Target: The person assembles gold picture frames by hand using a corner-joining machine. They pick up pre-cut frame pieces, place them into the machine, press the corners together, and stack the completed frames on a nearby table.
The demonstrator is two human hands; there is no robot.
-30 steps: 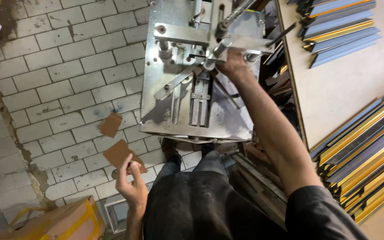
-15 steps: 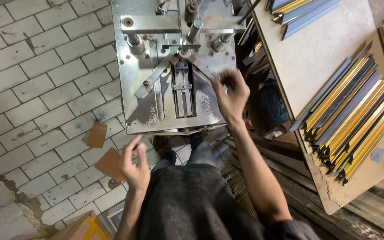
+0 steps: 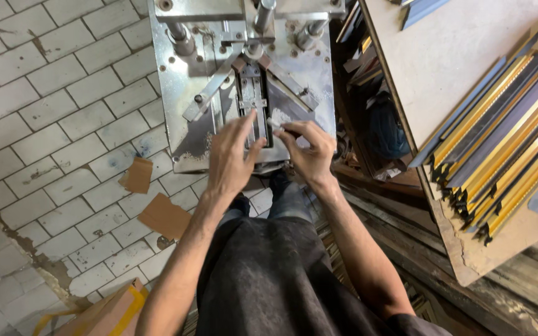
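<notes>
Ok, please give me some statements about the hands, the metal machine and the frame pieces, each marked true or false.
1. Both hands, left hand and right hand, are at the metal machine. True.
2. The gold and dark frame mouldings lie on the floor. False: they lie on the wooden table.
3. Brown cardboard pieces lie on the tiled floor. True.
4. The left hand holds a cardboard piece. False: it rests on the machine.

The person wears a dark charcoal, dusty-looking garment (image 3: 275,280) covering the torso and lap, with short dark sleeves ending near the upper arms, leaving both forearms and both hands bare, without rings, watch or gloves.
</notes>
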